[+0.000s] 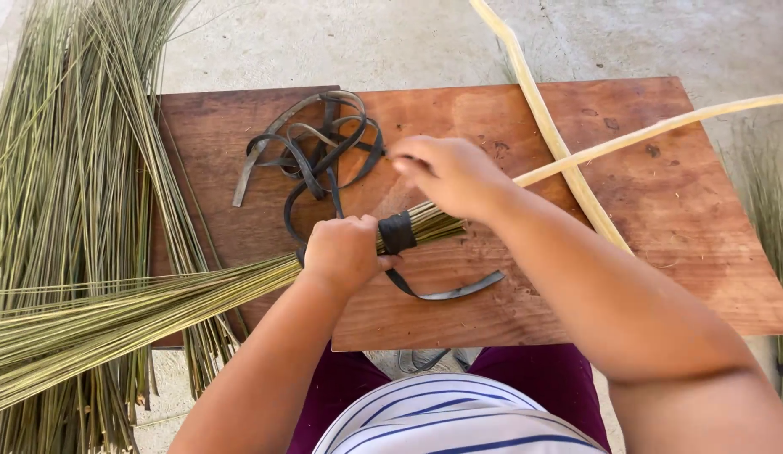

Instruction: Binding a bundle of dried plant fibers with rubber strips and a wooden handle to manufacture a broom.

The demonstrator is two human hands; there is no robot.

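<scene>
Holding a bundle of thin green-yellow reed stalks [148, 307] tight, the left hand [343, 252] rests near the brown wooden board's [677, 202] front edge. The right hand [450, 172] pinches a dark flat strap [397, 233], mid-wrap. Next needs a firm pull.

Green stalk bundle [156, 307]; dark strap [397, 232] wrapped.

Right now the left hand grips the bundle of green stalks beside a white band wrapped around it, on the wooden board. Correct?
Not quite: the head view shows the band is black, not white. The left hand does grip the bundle of green stalks beside it, on the wooden board.
</scene>
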